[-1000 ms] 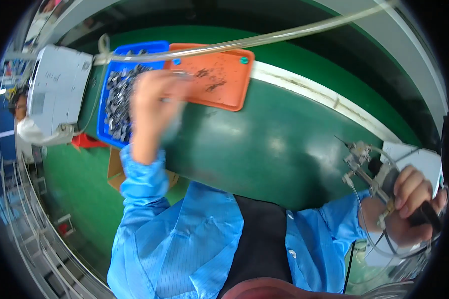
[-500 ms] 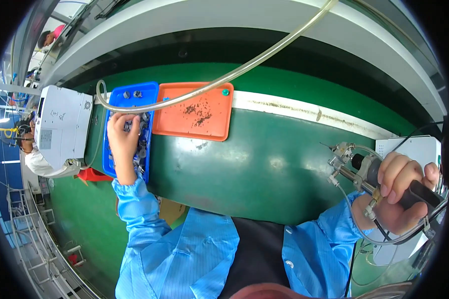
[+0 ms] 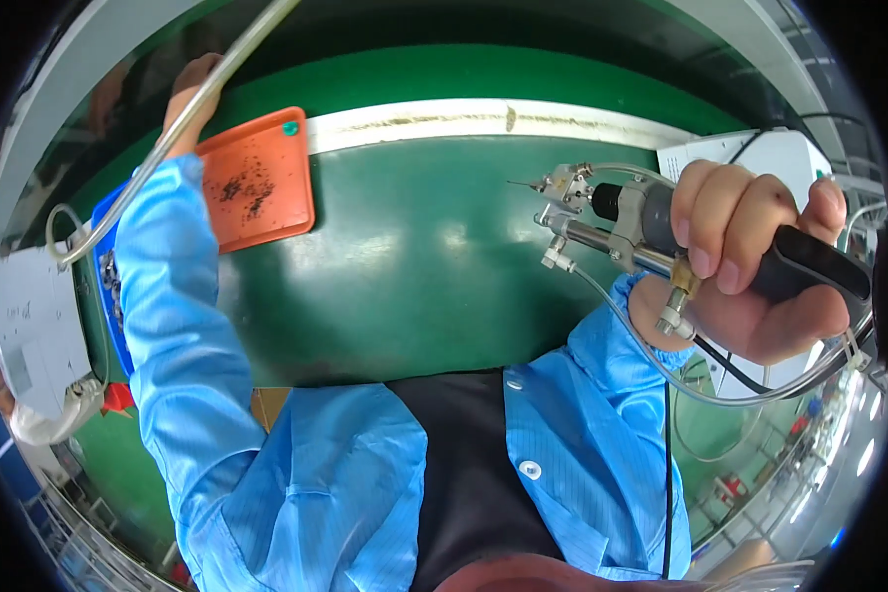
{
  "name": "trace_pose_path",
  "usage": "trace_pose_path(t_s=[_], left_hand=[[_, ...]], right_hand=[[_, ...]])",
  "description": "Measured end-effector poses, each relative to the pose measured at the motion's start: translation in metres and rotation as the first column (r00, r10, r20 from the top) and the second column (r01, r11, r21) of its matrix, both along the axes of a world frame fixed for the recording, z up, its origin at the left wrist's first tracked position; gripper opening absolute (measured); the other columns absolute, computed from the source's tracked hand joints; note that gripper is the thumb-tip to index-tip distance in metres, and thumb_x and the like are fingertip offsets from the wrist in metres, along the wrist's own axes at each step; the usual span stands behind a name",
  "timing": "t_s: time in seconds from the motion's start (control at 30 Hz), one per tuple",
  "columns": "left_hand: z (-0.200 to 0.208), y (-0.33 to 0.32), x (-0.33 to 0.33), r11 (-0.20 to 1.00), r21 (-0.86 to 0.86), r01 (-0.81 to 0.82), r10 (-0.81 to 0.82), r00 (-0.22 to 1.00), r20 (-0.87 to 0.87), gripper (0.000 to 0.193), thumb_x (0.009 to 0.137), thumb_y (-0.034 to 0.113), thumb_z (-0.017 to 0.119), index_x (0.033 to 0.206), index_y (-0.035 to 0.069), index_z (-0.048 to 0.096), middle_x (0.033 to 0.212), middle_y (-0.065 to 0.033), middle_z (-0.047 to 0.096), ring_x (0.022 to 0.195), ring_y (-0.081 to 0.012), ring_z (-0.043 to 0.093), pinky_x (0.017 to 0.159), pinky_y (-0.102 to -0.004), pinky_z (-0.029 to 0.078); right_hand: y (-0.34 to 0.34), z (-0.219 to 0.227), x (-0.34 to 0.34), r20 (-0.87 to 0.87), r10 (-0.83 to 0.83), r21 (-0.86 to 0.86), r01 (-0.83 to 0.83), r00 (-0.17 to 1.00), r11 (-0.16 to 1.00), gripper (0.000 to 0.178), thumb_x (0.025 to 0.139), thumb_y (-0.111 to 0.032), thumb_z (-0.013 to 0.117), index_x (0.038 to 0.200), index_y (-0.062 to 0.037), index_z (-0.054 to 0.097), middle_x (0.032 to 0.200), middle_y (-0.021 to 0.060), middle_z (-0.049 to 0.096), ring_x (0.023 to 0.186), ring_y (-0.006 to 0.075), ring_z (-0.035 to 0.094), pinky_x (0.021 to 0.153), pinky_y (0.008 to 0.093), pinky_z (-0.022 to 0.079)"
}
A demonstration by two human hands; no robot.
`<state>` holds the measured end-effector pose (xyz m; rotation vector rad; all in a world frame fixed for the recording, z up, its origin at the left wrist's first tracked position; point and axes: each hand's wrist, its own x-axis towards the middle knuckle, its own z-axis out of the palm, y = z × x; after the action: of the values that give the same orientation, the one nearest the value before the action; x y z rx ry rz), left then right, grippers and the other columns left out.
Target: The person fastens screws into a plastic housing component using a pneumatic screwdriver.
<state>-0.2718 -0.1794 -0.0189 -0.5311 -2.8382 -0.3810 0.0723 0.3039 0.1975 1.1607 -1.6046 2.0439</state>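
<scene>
My right hand (image 3: 750,237) is closed around a grey and black hand-held air tool (image 3: 651,217). A thin needle-like tip sticks out at its left end, and metal fittings and tubes are attached. My left hand (image 3: 189,99) reaches to the far left, beyond an orange tray (image 3: 301,202) holding many tiny dark parts and a small green round piece. A clear hose (image 3: 173,133) crosses in front of that hand; its fingers are largely hidden, and I cannot tell if they touch the hose. My left sleeve covers much of a blue tray (image 3: 113,326) of small grey parts.
A white machine (image 3: 35,321) stands at the left edge, with a person's white sleeve beside it. Another white box (image 3: 770,148) is behind my right hand. A white strip (image 3: 424,120) runs along the back of the green bench (image 3: 395,286).
My left hand has left the blue tray and moved farther away, past the orange tray. The view has turned to the right. My right hand keeps its grip on the air tool.
</scene>
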Motion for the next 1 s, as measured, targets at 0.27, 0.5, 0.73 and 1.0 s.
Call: trace_pose_path(t_s=[0.27, 0.5, 0.73, 1.0], left_hand=[[0.073, 0.215, 0.265, 0.747, 0.433, 0.505, -0.570, 0.821, 0.024, 0.018, 0.083, 0.009, 0.080, 0.096, 0.004, 0.069, 0.098, -0.0121, 0.071, 0.092, -0.0297, 0.070, 0.080, -0.0370, 0.056], [0.037, 0.234, 0.305, 0.624, 0.532, 0.572, -0.675, 0.738, -0.003, 0.015, 0.081, 0.007, 0.080, 0.090, -0.001, 0.072, 0.111, -0.0125, 0.070, 0.093, -0.0302, 0.067, 0.080, -0.0389, 0.057], [0.033, 0.232, 0.299, 0.578, 0.577, 0.577, -0.707, 0.707, 0.001, 0.015, 0.080, 0.002, 0.078, 0.094, -0.002, 0.075, 0.113, -0.0136, 0.071, 0.095, -0.0303, 0.068, 0.080, -0.0389, 0.058], [0.029, 0.232, 0.298, 0.539, 0.617, 0.573, -0.725, 0.689, -0.007, 0.010, 0.081, 0.001, 0.077, 0.089, -0.003, 0.075, 0.109, -0.0135, 0.072, 0.095, -0.0300, 0.068, 0.080, -0.0388, 0.058]], right_hand=[[0.009, -0.007, 0.016, 0.106, -0.074, 0.072, 0.066, 0.992, 0.995, 0.066, 0.098, -0.058, 0.061, 0.141, -0.0091, 0.051, 0.073, -0.0028, 0.058, 0.065, 0.0111, 0.055, 0.062, 0.0280, 0.042], [-0.011, -0.026, 0.009, 0.122, 0.047, 0.151, -0.065, 0.991, 0.986, 0.065, 0.097, -0.059, 0.062, 0.141, -0.0143, 0.045, 0.075, -0.0024, 0.060, 0.062, 0.0117, 0.057, 0.058, 0.0284, 0.045], [-0.015, -0.038, 0.006, 0.153, 0.001, 0.159, -0.026, 0.988, 0.987, 0.055, 0.098, -0.056, 0.062, 0.130, -0.0137, 0.047, 0.077, -0.0007, 0.060, 0.064, 0.0140, 0.058, 0.058, 0.0310, 0.045], [-0.016, -0.042, 0.002, 0.191, 0.041, 0.182, -0.076, 0.981, 0.980, 0.052, 0.098, -0.058, 0.061, 0.124, -0.0149, 0.047, 0.080, -0.0002, 0.060, 0.068, 0.0141, 0.059, 0.061, 0.0312, 0.046]])
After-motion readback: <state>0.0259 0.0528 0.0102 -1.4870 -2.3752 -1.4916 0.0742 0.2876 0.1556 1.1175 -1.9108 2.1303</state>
